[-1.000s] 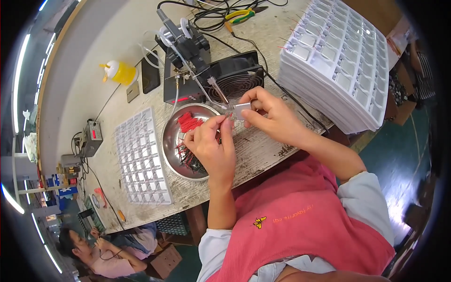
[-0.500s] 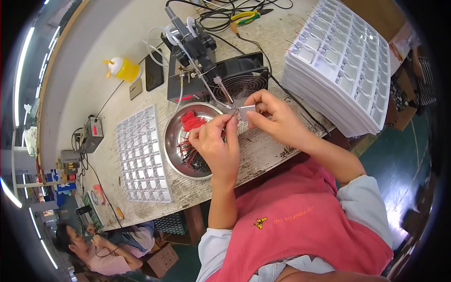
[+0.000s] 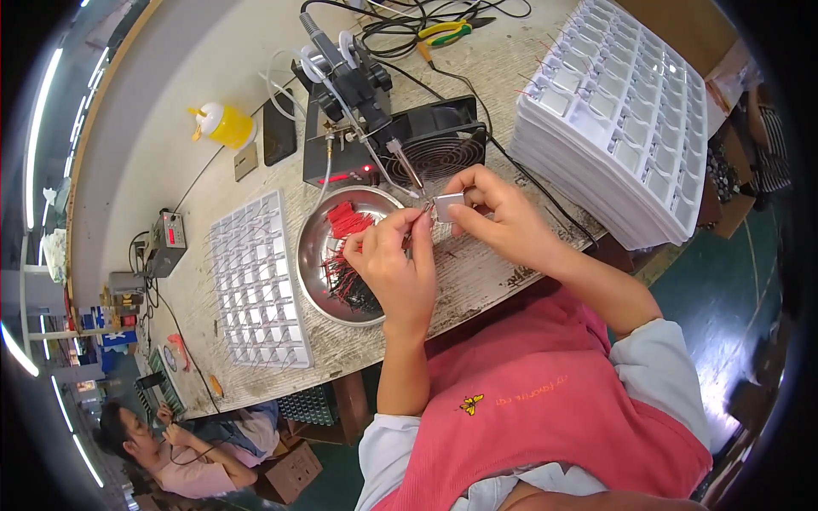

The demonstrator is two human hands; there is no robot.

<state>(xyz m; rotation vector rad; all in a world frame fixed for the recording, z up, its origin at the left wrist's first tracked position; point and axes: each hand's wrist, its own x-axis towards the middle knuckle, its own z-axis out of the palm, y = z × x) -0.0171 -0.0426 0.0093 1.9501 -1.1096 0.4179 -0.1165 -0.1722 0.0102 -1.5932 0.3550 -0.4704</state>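
Note:
Between thumb and fingers of my right hand (image 3: 503,213) is a small flat silver-grey square part (image 3: 447,205). Its left edge is close under the tip of a soldering iron (image 3: 409,170) fixed in a black stand. My left hand (image 3: 396,260) pinches a thin wire (image 3: 425,207) against that same edge; the fingertips hide most of it. Below my left hand stands a round metal bowl (image 3: 308,284) with short red wires (image 3: 348,220) and a heap of black and red wires (image 3: 356,285).
A white tray of square parts (image 3: 260,285) lies left of the bowl. Stacked white trays (image 3: 596,170) rise at the right. Behind are a fan (image 3: 443,153), a phone (image 3: 279,128), a yellow bottle (image 3: 228,126) and pliers (image 3: 447,32). A co-worker (image 3: 183,451) sits at lower left.
Both hands stay almost in place under the iron's tip. The square part has shifted very slightly down and to the right. A red indicator light now shows on the black box behind.

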